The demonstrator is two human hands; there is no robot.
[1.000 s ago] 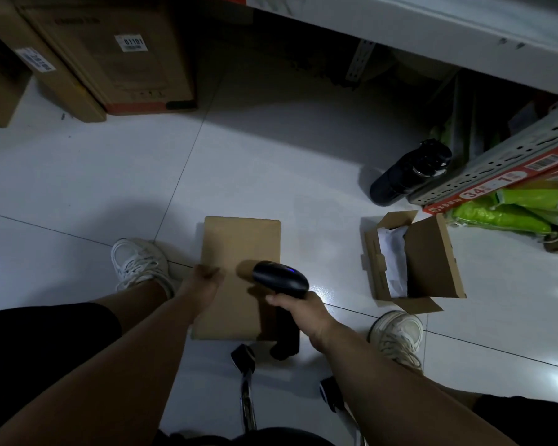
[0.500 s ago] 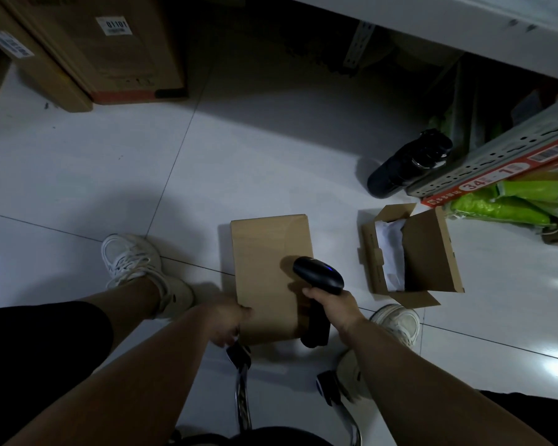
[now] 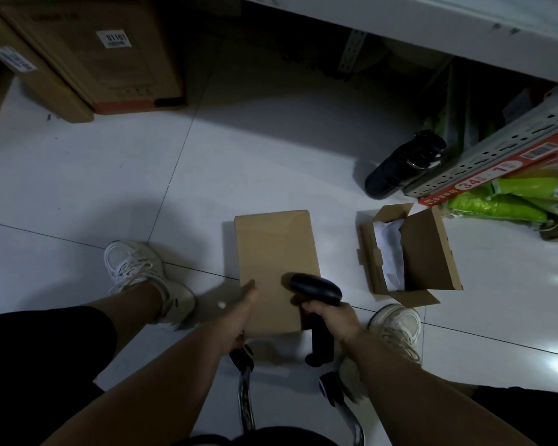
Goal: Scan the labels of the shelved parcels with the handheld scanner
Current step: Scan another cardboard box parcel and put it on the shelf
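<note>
A plain brown cardboard parcel [image 3: 276, 259] is held flat above the white tiled floor, with no label showing on its top face. My left hand [image 3: 240, 313] grips its near left edge, thumb on top and fingers underneath. My right hand [image 3: 331, 318] grips the handle of a black handheld scanner [image 3: 316, 289], whose head sits over the parcel's near right corner.
An open cardboard box [image 3: 429, 252] with white paper lies to the right. A black bottle [image 3: 403, 164] lies by a metal shelf rail [image 3: 496, 149] above green bags [image 3: 503, 204]. Large labelled cartons [image 3: 103, 59] stand at the far left. My two white shoes and chrome stool legs are below.
The parcel has shifted to the right. My left hand has moved from its left edge to its near left corner. The scanner has stayed over the parcel's near right part.
</note>
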